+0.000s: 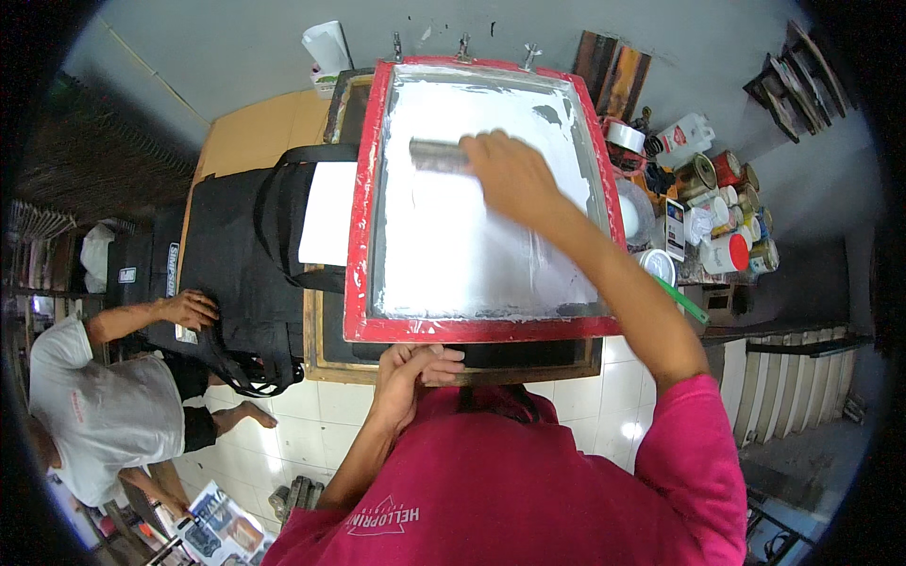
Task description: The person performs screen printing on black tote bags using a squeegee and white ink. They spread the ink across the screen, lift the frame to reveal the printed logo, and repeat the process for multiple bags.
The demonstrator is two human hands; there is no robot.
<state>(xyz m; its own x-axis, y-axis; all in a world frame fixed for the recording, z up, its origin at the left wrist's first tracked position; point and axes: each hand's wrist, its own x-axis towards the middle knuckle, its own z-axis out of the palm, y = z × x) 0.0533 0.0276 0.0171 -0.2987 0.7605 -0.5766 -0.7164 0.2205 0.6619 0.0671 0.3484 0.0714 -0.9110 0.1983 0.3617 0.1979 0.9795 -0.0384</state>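
My right hand (505, 174) is closed round one end of a squeegee (441, 156), which lies crosswise on the screen in the upper part. The screen printing frame (357, 264) has red-painted sides, and white ink (444, 255) covers most of its mesh. My left hand (408, 375) is at the near edge of the frame, just below the red bar, with its fingers curled together. What those fingers hold, if anything, I cannot make out. Under the frame there is a wooden-edged board (330, 370). Black fabric bags (236, 226) with straps lie to the left, beside a white sheet (326, 212).
A person (113, 396) in a white shirt stands at the left, one hand on the black bags. Cans and jars (727, 253) crowd the right side, with a green-handled tool (689, 304) near the frame. Wing-nut clamps (463, 47) line the frame's far edge.
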